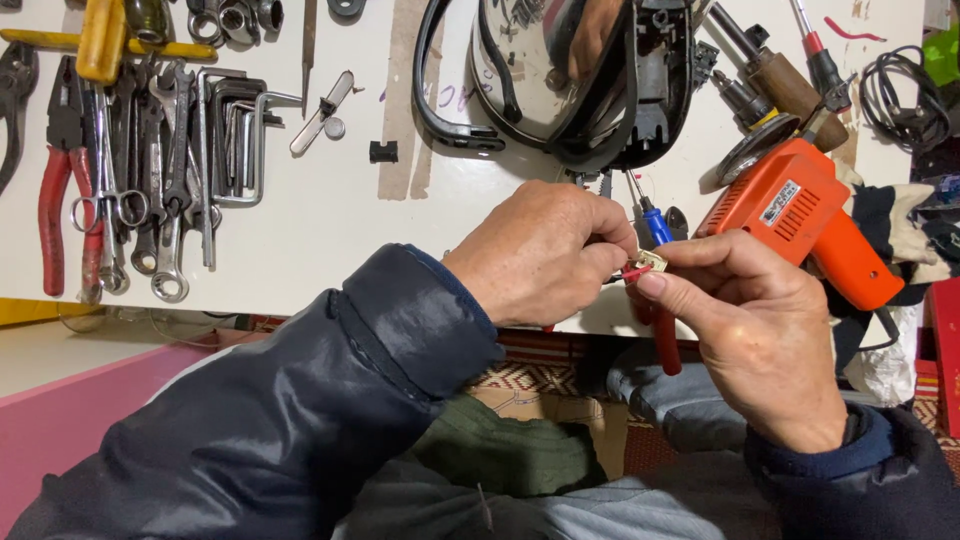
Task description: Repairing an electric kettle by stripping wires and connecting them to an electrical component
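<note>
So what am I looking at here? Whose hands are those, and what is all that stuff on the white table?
The picture comes from a camera worn on a person's head, looking down, so these are that person's own two bare hands in dark puffy sleeves. The left hand and right hand meet over the table edge and pinch a tiny pale metal piece with a red bit between the fingertips. The right hand also holds a red-handled tool. On the white table lie a row of silver spanners and bent hex keys, red-handled pliers, a black opened appliance shell, a blue-handled screwdriver and an orange gun-shaped power tool.
</note>
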